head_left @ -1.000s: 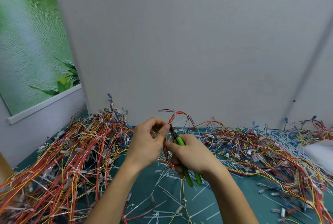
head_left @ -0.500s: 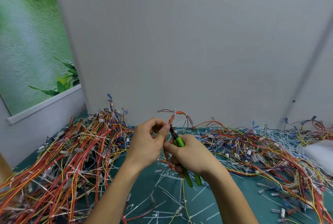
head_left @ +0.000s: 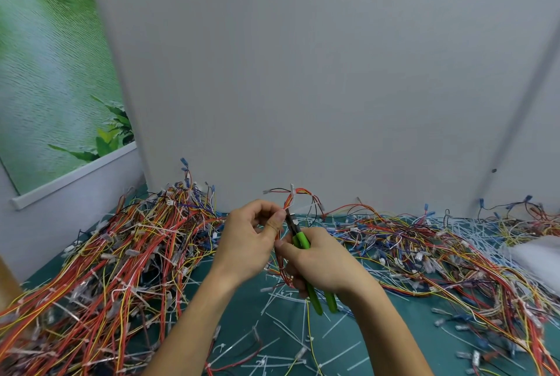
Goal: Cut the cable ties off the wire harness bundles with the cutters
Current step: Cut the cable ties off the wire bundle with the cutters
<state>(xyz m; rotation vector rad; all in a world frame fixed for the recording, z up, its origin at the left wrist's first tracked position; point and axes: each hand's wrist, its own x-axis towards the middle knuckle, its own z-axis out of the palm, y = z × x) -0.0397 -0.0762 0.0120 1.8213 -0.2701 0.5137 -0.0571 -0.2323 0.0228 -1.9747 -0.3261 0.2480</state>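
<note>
My left hand (head_left: 248, 242) pinches a thin orange-and-red wire harness bundle (head_left: 298, 195) that loops up above both hands. A white cable tie (head_left: 292, 191) sits on the bundle near its top. My right hand (head_left: 321, 263) grips the green-handled cutters (head_left: 301, 239). Their dark jaws point up and left, right beside my left thumb and against the bundle. The green handle ends stick out below my right palm. Whether the jaws are around a tie is hidden by my thumb.
A big heap of red, yellow and orange harnesses (head_left: 106, 269) fills the left of the teal mat (head_left: 378, 339). More tangled harnesses (head_left: 439, 254) lie at the right. Cut white ties (head_left: 288, 330) litter the mat in front. A grey wall stands close behind.
Almost nothing has moved. Both hands stay together at the same spot, with the cutters' jaws still at the bundle by my left thumb.
</note>
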